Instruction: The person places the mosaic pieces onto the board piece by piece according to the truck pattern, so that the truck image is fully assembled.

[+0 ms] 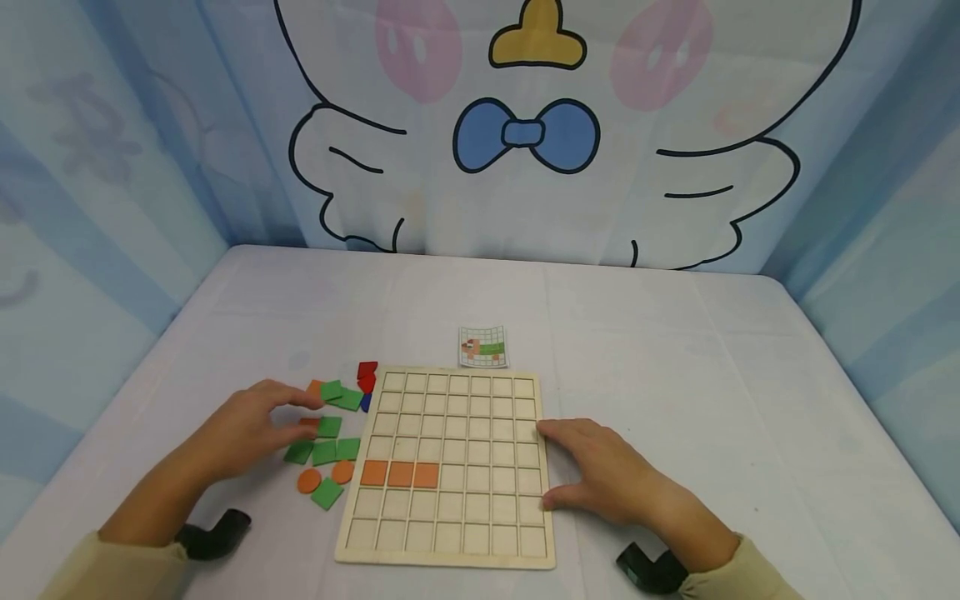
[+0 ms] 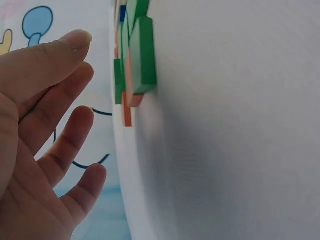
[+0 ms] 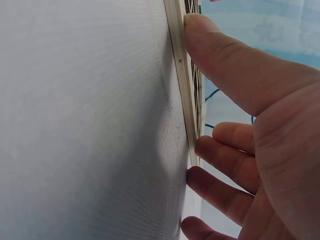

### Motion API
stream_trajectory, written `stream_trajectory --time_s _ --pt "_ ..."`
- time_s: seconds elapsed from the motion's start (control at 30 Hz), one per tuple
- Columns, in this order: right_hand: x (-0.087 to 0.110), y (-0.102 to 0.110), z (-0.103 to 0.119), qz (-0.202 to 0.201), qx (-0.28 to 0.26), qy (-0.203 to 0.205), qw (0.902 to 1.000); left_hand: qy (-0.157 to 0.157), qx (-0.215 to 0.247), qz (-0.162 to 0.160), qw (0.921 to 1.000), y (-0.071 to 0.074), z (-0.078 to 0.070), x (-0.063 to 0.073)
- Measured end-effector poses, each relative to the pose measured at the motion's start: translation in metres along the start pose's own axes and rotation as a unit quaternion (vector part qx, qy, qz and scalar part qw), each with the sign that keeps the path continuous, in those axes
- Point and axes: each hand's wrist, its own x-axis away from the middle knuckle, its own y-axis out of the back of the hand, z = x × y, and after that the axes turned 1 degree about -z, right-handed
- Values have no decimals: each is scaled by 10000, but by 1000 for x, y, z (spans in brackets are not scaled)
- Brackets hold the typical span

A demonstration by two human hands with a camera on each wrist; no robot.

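Note:
A wooden grid board [image 1: 480, 425] lies on the table with a row of three orange square tiles [image 1: 401, 474] in its left cells. To its left, loose green square tiles [image 1: 324, 452] are scattered among orange pieces, including two orange discs [image 1: 308, 481]. My left hand [image 1: 243, 425] hovers over this group, thumb and forefinger apart, fingertips near an orange tile partly under a green one; the left wrist view shows nothing held, and green tiles [image 2: 144, 55] beyond the fingers. My right hand [image 1: 600, 467] rests thumb and fingertips along the board's right edge [image 3: 186, 85].
Behind the board lies a small picture card [image 1: 483, 347] with a coloured grid pattern. Red pieces [image 1: 367, 371] and a blue piece [image 1: 366, 402] sit against the board's upper left edge. A printed curtain [image 1: 525, 208] hangs behind the white-covered table [image 1: 675, 350].

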Motion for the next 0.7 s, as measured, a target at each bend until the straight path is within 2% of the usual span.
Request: stream_trajectory --time_s 0.27,0.7 --pt "0 1 1 -31 19 53 10000 106 -92 135 9998 -1 10 -4" --pt "0 1 1 -22 21 27 10000 120 -74 345 9993 -3 10 -8"
